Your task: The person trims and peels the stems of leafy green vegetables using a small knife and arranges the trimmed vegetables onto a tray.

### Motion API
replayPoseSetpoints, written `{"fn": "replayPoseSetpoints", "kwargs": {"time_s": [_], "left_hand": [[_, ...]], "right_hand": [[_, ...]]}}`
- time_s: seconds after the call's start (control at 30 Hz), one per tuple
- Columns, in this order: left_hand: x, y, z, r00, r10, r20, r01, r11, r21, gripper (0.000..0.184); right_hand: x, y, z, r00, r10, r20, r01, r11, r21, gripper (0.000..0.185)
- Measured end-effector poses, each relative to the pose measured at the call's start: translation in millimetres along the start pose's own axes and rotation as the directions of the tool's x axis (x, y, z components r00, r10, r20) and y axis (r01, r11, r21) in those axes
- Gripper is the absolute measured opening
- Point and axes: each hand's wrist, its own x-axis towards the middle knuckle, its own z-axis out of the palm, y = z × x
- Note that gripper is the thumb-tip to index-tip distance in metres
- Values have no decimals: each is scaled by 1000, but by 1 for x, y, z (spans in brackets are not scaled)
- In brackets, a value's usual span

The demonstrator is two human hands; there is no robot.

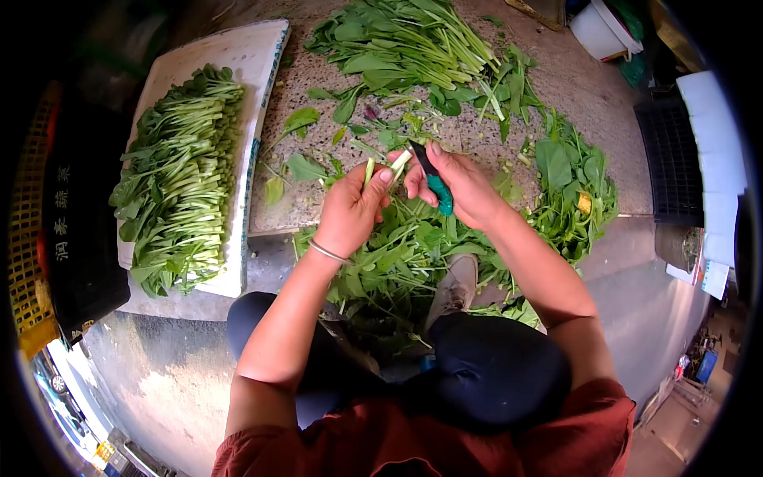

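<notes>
My left hand (pixel 355 199) is closed around a few pale green vegetable stalks (pixel 400 163), whose cut ends point up and to the right. In my right hand (pixel 461 181) is a small knife (pixel 435 180) with a dark blade and a green-wrapped handle. The blade lies against the upper end of the stalks, and the thumb rests close beside it. Below both hands spreads a heap of loose leaves and stems (pixel 405 246), partly hidden by my forearms. Loose leaves (pixel 306 167) are scattered on the speckled slab just beyond the left hand.
On the left, a white foam tray (pixel 258 87) bears neat rows of leafy greens (pixel 187 175). A large pile of uncut greens (pixel 405 44) lies at the back. More leaves (pixel 572 175) are heaped at right. Dark crates (pixel 671 159) and a white bucket (pixel 600 32) stand beyond.
</notes>
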Motion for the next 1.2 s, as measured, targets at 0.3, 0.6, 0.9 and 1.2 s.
{"fn": "replayPoseSetpoints", "kwargs": {"time_s": [0.3,0.6,0.9,1.2], "left_hand": [[2,1,-5,972,-180,150,229,858,-459,23],[0,4,-12,977,-128,171,201,826,-526,30],[2,-2,-9,984,-170,-48,142,922,-361,15],[2,-2,-8,962,-263,-77,218,904,-368,13]], "right_hand": [[13,13,-3,999,4,38,-1,997,-75,34],[101,21,-140,738,-491,-462,-232,458,-858,56],[122,18,-146,750,-322,-578,-423,438,-793,51],[114,-7,-126,754,-408,-515,-263,531,-806,45]]}}
